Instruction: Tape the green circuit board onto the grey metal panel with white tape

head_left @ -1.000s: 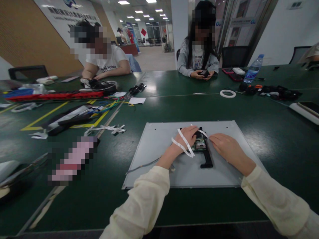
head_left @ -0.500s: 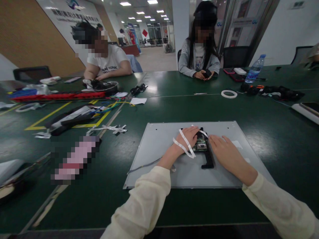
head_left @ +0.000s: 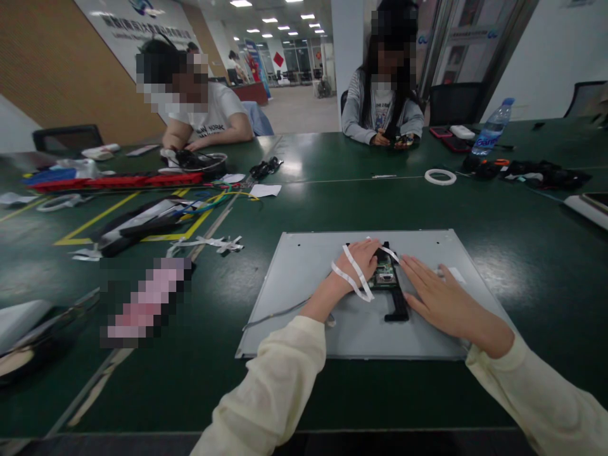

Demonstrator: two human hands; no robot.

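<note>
A green circuit board [head_left: 384, 277] in a black plastic frame [head_left: 398, 307] lies on a light grey panel [head_left: 294, 272]. My left hand [head_left: 356, 266] rests over the frame's left part, fingers bent together on a narrow white tape strip [head_left: 357, 265]. The strip loops loosely across the back of that hand and runs rightwards past its fingertips. My right hand [head_left: 439, 294] lies flat on the panel right of the frame, fingers stretched out, index fingertip at the strip's right end. The left fingers hide part of the board.
A grey cable [head_left: 273, 315] crosses the panel's left side. A phone [head_left: 147, 297] and scraps of tape [head_left: 221, 244] lie to the left. Beyond are a white tape roll [head_left: 440, 177], a water bottle [head_left: 494, 128] and black cables [head_left: 527, 172]. Two people sit opposite.
My right hand has slid slightly rightwards, its fingers now flatter and pointing more to the left. The left hand and tape loop stay nearly still. The view has shifted slightly.
</note>
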